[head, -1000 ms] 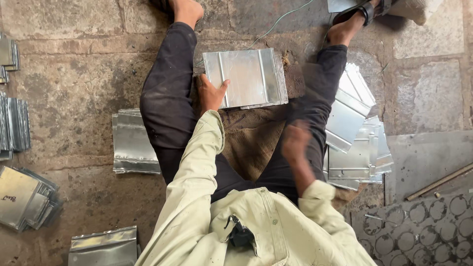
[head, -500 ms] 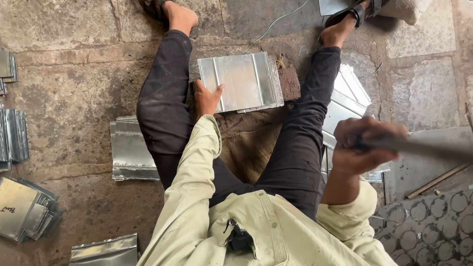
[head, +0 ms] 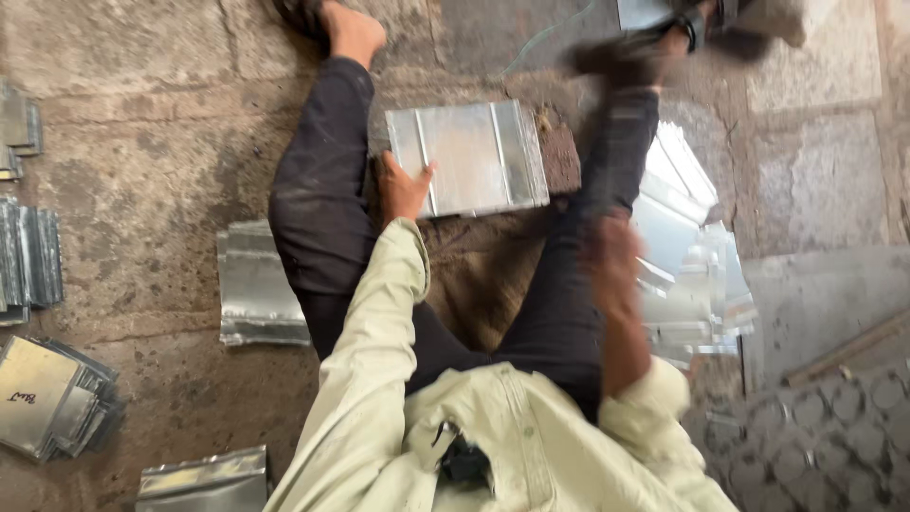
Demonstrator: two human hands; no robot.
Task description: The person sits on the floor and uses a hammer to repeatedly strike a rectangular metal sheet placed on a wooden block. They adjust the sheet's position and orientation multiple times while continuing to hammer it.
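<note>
Flat, shiny ribbed metal sheet (head: 469, 158) under left hand (head: 403, 190); right hand (head: 611, 261) blurred, grip unclear.

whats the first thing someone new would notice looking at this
A person sits on a stone floor with legs spread, the left hand pressed on the near edge of a ribbed sheet-metal panel lying between the legs. The right hand is a motion blur above the right thigh. Stacks of similar shiny metal pieces lie on both sides, the brightest pile to the right.
</note>
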